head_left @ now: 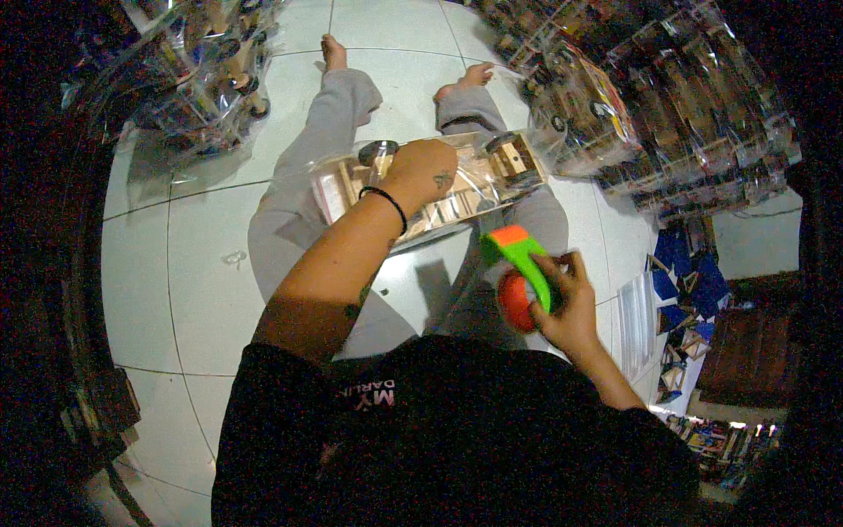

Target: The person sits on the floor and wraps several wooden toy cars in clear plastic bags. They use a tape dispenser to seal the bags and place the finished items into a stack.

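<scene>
A wooden toy vehicle (457, 206) with dark round wheels, wrapped in clear plastic, lies across my legs. My left hand (430, 167) reaches over its top and holds it, with the fingers bent and their tips hidden. To the right and nearer my body, my right hand (566, 303) is closed round a green tape dispenser (537, 268) with an orange end. A red-orange tape roll (515, 299) sits in the dispenser. The dispenser is apart from the wrapped toy.
Plastic-wrapped goods (211, 79) are heaped at far left. A larger stack of wrapped wooden pieces (694, 114) stands at far right. Blue and wooden pieces (680, 290) lie right of me, beside a pale ridged sheet (637, 325). White tiles (198, 263) cover the floor.
</scene>
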Action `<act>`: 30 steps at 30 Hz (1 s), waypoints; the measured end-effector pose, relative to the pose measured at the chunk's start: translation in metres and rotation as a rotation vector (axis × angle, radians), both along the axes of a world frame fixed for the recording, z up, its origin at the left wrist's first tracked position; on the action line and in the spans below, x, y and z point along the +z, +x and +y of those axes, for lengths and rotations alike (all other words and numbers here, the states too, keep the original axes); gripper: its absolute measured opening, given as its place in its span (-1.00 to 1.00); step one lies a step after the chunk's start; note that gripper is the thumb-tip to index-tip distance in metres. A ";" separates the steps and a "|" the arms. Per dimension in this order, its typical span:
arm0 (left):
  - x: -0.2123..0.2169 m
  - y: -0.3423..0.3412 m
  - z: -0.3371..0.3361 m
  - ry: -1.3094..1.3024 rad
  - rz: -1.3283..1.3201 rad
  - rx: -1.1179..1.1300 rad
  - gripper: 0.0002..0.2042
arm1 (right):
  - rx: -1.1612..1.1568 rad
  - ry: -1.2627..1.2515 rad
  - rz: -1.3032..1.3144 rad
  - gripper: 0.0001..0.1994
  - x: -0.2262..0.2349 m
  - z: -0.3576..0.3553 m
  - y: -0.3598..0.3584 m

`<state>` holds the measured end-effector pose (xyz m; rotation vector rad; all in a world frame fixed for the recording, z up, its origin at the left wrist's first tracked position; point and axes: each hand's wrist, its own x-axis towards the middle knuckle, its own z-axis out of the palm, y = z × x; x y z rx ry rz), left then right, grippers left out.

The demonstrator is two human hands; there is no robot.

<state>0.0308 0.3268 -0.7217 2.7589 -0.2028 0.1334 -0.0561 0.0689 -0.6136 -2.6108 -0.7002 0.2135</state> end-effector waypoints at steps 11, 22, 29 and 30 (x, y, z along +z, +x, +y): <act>0.006 0.003 0.002 -0.045 0.013 0.029 -0.72 | 0.150 -0.168 0.110 -0.44 -0.093 -0.014 0.027; 0.011 0.035 -0.007 0.073 -0.135 0.002 -0.65 | -0.989 0.871 -0.074 -0.51 -0.233 -0.203 0.133; 0.015 0.091 0.024 -0.216 0.800 -0.149 -0.33 | -0.678 0.326 -0.616 -0.33 -0.193 -0.114 0.128; 0.016 0.091 0.026 -0.313 0.984 -0.157 -0.24 | -0.582 0.490 -0.563 -0.28 -0.169 -0.080 0.105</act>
